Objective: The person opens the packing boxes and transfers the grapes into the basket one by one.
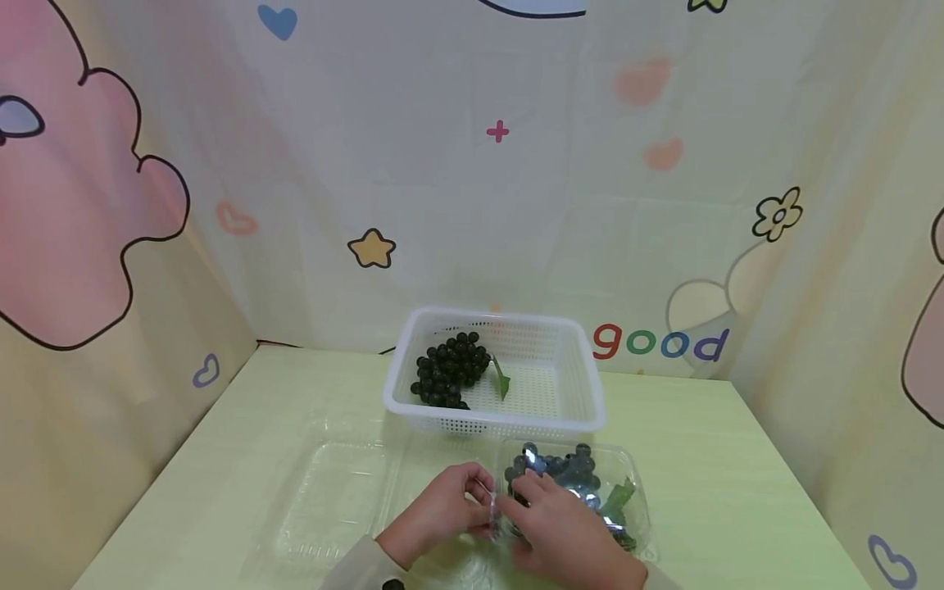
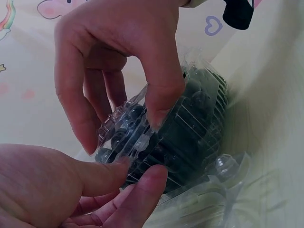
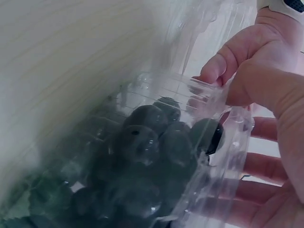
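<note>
A clear plastic clamshell box stands at the front of the table. Inside it are dark grapes and a green leaf. My left hand pinches the box's left edge between thumb and fingers. Over that same edge, my right hand grips the box, with the thumb on one side and the fingers on the other, as the left wrist view shows. The grapes press close behind the clear wall in the right wrist view. Part of the box is hidden under the right hand.
Behind the box stands a white plastic basket, holding a bunch of dark grapes with a leaf. Another clear plastic container lies to the left on the table. A printed curtain hangs along the table's back.
</note>
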A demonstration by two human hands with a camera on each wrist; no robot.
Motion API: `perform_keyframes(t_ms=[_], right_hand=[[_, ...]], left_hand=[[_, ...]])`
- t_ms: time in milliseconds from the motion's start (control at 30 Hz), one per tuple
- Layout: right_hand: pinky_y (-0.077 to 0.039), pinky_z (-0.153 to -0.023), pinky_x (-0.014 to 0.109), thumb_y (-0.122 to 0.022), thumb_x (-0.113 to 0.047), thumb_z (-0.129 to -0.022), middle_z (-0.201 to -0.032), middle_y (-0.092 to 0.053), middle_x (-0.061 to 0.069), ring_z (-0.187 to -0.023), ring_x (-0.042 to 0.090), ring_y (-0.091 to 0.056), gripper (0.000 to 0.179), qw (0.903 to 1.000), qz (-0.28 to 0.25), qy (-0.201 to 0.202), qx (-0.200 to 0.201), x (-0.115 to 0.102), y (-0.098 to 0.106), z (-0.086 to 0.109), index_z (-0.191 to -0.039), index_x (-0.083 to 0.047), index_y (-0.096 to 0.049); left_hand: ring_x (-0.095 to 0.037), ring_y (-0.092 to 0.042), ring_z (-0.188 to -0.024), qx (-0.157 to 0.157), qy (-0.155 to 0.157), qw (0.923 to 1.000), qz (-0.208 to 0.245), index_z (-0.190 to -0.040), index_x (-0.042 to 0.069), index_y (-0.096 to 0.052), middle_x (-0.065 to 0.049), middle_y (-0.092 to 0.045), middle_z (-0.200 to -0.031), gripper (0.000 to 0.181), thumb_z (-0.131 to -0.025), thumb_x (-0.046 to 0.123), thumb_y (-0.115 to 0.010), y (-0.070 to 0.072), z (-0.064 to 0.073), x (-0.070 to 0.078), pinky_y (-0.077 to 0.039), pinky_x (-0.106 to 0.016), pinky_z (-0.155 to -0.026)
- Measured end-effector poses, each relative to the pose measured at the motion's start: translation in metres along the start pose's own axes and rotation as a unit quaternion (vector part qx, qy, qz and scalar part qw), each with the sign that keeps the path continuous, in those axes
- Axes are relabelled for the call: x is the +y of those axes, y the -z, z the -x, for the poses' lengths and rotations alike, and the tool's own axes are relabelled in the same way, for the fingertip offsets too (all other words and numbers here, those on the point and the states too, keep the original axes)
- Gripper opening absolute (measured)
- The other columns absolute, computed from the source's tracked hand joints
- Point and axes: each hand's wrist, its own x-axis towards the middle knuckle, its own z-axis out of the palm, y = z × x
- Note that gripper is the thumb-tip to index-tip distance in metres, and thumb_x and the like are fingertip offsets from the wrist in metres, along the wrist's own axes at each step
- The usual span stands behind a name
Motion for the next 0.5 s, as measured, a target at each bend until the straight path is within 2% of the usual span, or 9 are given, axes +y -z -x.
perform_keyframes(t_ms=[167,300,500], right_hand=[[-0.047,-0.064,0.027,-0.080,-0.019,-0.074,-0.090,-0.055,-0.003,-0.077,0.012,-0.048,0.028,0.9992,-0.021,-0.021,-0.027,-0.0026,0.0027,-0.0061,-0.100,-0.018,-0.070],[-0.047,-0.063,0.026,-0.080,-0.017,-0.073,-0.092,-0.057,-0.003,-0.077,0.012,-0.049,0.027,0.9963,-0.050,-0.048,-0.050,-0.0042,0.0041,-0.0092,-0.099,-0.018,-0.070],[-0.050,-0.067,0.027,-0.080,-0.017,-0.072,-0.092,-0.058,-0.004,-0.077,0.011,-0.050,0.027,0.9960,-0.059,-0.056,-0.036,-0.0049,0.0035,-0.0098,-0.098,-0.018,-0.071]], left_hand=[[-0.016,-0.063,-0.069,0.007,-0.014,0.9998,-0.012,-0.102,0.001,-0.060,-0.007,-0.062,-0.085,0.024,-0.086,-0.011,-0.072,-0.0015,0.0001,-0.0010,-0.061,-0.030,-0.060],[-0.015,-0.062,-0.066,0.012,-0.026,0.9994,-0.018,-0.102,0.000,-0.059,-0.006,-0.060,-0.084,0.026,-0.084,-0.013,-0.072,-0.0035,0.0011,-0.0009,-0.060,-0.029,-0.059],[-0.016,-0.064,-0.066,0.013,-0.021,0.9995,-0.020,-0.103,0.001,-0.058,-0.006,-0.060,-0.085,0.027,-0.084,-0.014,-0.071,-0.0048,0.0019,0.0024,-0.060,-0.030,-0.059]])
